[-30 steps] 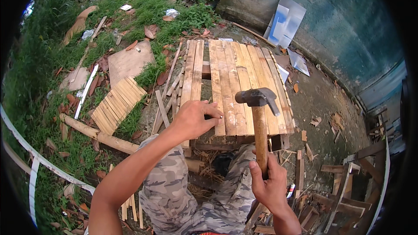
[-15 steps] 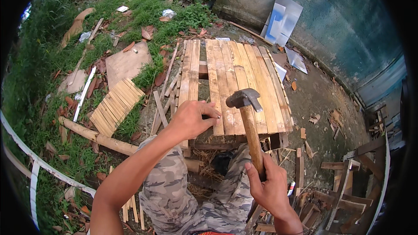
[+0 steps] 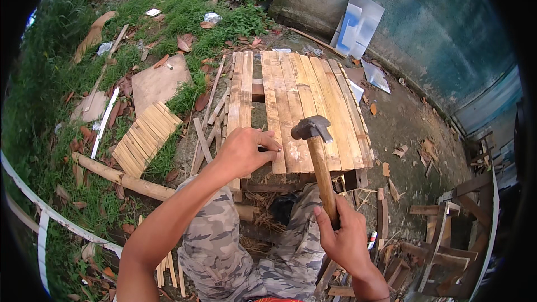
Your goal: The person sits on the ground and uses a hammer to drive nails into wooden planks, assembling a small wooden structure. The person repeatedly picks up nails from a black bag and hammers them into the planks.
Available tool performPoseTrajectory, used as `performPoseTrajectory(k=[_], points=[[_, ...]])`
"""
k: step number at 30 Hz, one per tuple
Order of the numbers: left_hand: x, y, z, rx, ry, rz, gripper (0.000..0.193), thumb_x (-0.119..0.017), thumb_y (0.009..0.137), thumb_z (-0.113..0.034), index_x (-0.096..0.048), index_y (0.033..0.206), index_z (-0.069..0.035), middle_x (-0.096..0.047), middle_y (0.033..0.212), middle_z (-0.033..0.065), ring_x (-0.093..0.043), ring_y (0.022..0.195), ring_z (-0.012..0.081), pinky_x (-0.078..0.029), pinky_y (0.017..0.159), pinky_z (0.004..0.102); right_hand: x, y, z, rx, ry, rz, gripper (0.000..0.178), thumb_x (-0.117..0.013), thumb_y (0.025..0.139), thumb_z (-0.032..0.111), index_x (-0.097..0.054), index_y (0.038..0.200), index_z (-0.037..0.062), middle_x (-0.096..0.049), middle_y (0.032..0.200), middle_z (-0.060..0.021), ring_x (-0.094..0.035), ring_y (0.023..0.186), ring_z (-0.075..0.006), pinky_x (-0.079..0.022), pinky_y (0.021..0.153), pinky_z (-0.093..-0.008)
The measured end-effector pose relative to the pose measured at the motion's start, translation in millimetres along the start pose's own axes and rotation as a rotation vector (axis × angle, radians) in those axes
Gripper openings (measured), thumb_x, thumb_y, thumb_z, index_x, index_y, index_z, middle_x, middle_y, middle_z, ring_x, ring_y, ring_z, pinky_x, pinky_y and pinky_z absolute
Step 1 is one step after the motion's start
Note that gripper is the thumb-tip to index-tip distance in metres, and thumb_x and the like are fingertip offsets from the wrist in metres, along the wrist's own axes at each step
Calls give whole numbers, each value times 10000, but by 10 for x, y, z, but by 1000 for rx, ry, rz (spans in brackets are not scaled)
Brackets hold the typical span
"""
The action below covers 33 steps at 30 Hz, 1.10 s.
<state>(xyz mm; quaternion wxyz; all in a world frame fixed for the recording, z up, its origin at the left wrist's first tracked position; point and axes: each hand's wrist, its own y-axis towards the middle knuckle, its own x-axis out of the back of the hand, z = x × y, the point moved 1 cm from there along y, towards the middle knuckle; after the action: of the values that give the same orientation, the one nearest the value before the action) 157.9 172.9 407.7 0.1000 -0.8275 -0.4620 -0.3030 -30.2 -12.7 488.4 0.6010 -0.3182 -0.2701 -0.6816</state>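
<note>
A claw hammer (image 3: 321, 162) with a wooden handle is gripped low by my right hand (image 3: 344, 239), its dark steel head raised above the near right part of a slatted wooden panel (image 3: 324, 112). My left hand (image 3: 246, 150) rests at the panel's near edge, thumb and fingers drawn together in a pinch on the slat (image 3: 275, 128) that borders a gap. Whatever small thing is between those fingertips is too small to make out. Left of the gap lie narrower slats (image 3: 239, 95); a crosspiece (image 3: 257, 89) shows through it.
Loose strips (image 3: 203, 140) lean along the panel's left side. A smaller slatted piece (image 3: 146, 137), a flat board (image 3: 161, 85) and a bamboo pole (image 3: 123, 178) lie on the grass. At the right stands a wooden frame (image 3: 439, 251); a blue-green wall (image 3: 414, 28) rises behind.
The whole scene has shifted slightly left in view. Both hands stay nearly where they were, with the hammer still raised and the left fingers still pinched at the slat.
</note>
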Motion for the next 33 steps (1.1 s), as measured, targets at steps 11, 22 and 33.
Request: performPoseTrajectory(k=[11,22,33], points=[[16,-32,-6,5,-121,28,188,-763,845,-184,-797,983,-60,-762,1033,150,-668,1201,275,-517,986,386,82,-55,12,-5,43,-14,272,-664,963,135,-601,1173,-26,-626,722,-235,-651,661,-438,-499,595,-451],[0,-40,-16,15,-118,9,185,-724,890,-148,-758,1028,-29,-738,1104,201,-648,1230,310,-509,973,405,46,-55,-94,-12,101,48,292,-657,970,150,-585,1194,-23,-650,779,-243,-666,709,-445,-517,623,-464],[6,-63,-104,-9,-17,-29,174,-725,889,-123,-760,1024,-18,-734,1100,196,-668,1183,313,-536,954,396,39,29,-27,1,103,109,337,-637,981,150,-554,1257,-26,-678,883,-260,-685,773,-457,-545,656,-465]])
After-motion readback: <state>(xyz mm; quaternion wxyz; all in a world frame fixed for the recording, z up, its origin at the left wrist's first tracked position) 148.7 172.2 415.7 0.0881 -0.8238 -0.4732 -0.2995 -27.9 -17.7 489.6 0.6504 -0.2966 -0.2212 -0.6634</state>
